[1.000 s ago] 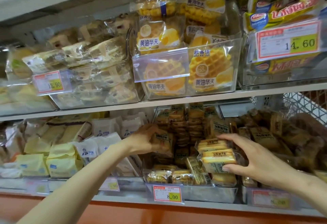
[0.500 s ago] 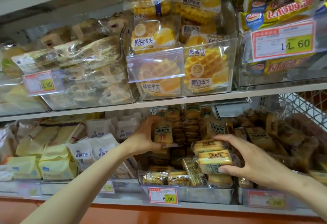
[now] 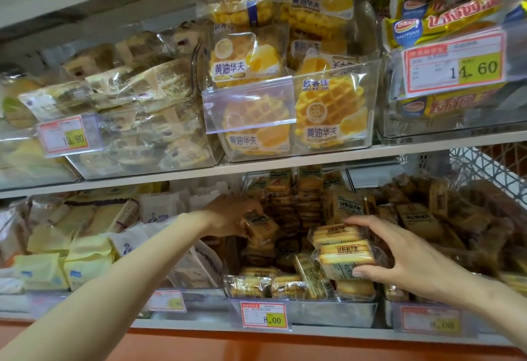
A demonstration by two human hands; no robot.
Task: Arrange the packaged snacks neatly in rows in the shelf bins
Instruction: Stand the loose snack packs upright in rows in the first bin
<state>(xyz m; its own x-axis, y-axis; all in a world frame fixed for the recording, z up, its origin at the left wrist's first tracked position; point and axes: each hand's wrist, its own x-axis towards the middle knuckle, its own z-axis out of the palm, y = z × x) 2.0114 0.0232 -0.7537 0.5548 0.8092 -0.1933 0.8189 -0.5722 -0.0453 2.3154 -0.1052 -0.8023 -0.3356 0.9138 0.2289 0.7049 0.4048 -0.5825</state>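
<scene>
A clear shelf bin (image 3: 330, 313) on the lower shelf holds many small golden biscuit packs, some stacked at the back, several lying along the front. My left hand (image 3: 228, 215) reaches in from the left and grips one biscuit pack (image 3: 261, 228) tilted above the bin's left side. My right hand (image 3: 399, 258) comes from the right, fingers wrapped around a stack of two biscuit packs (image 3: 342, 249) over the bin's right half.
A red-and-yellow price tag (image 3: 263, 315) reading 8.00 hangs on the bin front. White and yellow wrapped cakes (image 3: 85, 263) fill bins to the left, brown packs (image 3: 445, 218) to the right. The upper shelf (image 3: 285, 165) carries a waffle pack bin (image 3: 288, 104) just overhead.
My left hand lifted one pack out of the bin's left side and carried it up and back. My right hand keeps its stack almost in place.
</scene>
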